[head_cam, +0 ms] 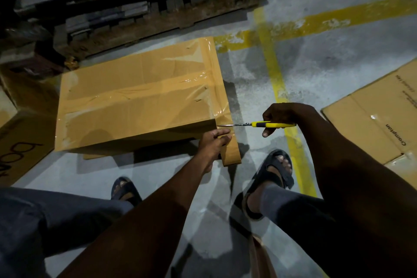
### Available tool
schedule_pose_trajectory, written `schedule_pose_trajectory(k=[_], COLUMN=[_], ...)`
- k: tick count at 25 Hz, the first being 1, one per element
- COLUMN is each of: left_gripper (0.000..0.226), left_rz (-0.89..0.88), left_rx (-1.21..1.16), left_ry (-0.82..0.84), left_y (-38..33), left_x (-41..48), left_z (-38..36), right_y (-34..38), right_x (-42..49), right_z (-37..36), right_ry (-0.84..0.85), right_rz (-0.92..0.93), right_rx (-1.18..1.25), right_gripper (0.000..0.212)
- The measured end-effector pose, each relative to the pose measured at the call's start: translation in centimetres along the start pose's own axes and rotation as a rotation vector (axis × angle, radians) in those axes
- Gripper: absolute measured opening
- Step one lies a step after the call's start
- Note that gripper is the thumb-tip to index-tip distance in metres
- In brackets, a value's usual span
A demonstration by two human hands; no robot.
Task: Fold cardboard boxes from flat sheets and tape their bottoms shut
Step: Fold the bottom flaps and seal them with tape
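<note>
A folded cardboard box (pixel 135 101) stands bottom-up on the concrete floor, its seams covered with shiny clear tape. My left hand (pixel 213 142) grips a brown tape roll (pixel 232 153) at the box's near right corner, with a strip of tape running from the roll up to the box. My right hand (pixel 284 117) holds yellow-handled scissors (pixel 259 124) level, their blades pointing left at the tape strip by the corner.
A wooden pallet (pixel 158 18) stacked with flat sheets lies behind the box. Flat printed cardboard (pixel 383 115) lies at the right, another printed box (pixel 20 142) at the left. Yellow floor lines (pixel 275 74) cross at the right. My sandalled feet (pixel 277 169) stand close to the box.
</note>
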State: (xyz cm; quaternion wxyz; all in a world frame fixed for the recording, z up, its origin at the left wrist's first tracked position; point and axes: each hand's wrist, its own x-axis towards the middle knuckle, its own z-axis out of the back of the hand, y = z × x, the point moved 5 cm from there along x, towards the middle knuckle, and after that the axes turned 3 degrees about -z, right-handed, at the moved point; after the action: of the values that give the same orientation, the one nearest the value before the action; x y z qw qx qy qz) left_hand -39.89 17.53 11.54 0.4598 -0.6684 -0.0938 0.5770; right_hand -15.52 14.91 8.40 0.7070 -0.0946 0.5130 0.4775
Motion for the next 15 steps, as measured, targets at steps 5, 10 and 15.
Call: schedule_pose_trajectory(k=[5, 10, 15], left_gripper=[0.025, 0.024, 0.05], left_rz=[0.021, 0.009, -0.168], left_rx=[0.185, 0.316, 0.534], left_ry=[0.076, 0.095, 0.15], left_y=[1.8, 1.2, -4.2], left_x=[-0.5, -1.9, -3.6], left_z=[-1.0, 0.3, 3.0], right_y=[-0.1, -3.5, 0.4], right_x=[-0.2, 0.4, -3.1], right_z=[-1.3, -3.0, -2.1], right_ry=[-0.024, -0.203, -0.552], right_rz=[-0.163, -0.3, -0.333], right_rx=[-0.204, -0.11, 0.376], right_gripper=[0.059, 0.086, 0.058])
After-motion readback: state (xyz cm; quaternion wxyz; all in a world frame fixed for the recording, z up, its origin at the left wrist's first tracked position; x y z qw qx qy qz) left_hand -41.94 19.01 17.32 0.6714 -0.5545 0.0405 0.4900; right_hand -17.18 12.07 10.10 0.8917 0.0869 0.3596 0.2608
